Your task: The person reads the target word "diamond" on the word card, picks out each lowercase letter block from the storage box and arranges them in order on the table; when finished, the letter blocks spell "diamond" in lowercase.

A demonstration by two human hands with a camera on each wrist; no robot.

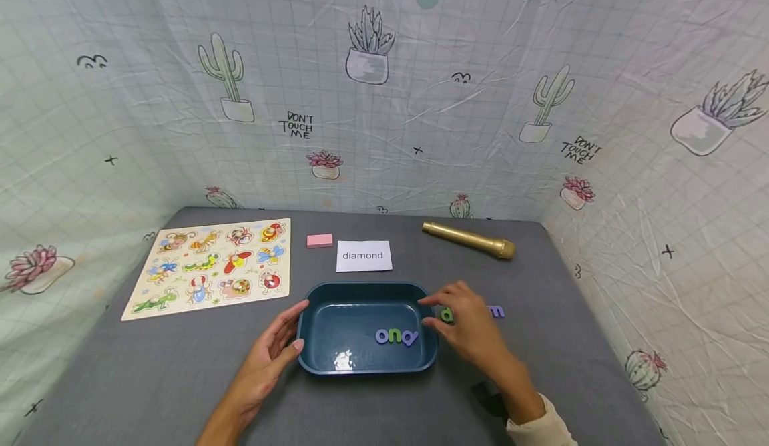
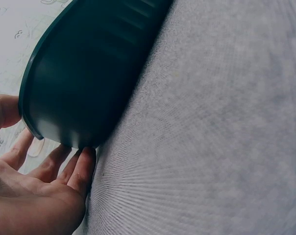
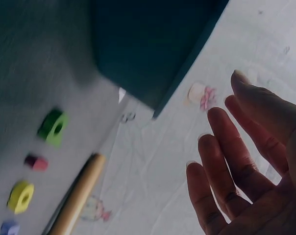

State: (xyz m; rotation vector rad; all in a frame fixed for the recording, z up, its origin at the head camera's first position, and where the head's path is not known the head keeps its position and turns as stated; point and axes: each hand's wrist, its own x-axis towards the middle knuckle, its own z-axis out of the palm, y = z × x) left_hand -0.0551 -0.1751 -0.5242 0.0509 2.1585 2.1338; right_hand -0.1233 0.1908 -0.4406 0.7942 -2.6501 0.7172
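The grey table (image 1: pixel 180 379) carries the dark-blue tray (image 1: pixel 336 326), which I'd steady lightly from the left: the left hand (image 1: pixel 260 366) touches that end with thumb and fingers spread, not clenched. The right hand (image 1: pixel 471 326), empty, thumb apart from fingertips, hovers by the right rim; I'd clear that rim so nothing knocks. I'd leave the "diamond" card (image 1: pixel 363 256) readable beyond the tray. Inside lie a purple o (image 1: pixel 381 336), a green n (image 1: pixel 394 336) and another purple letter (image 1: pixel 410 338); outside, right, the green d (image 1: pixel 446 314) sits nearest. Such small pieces, I judge, want edge pinches, especially the little red piece (image 3: pixel 36 162).
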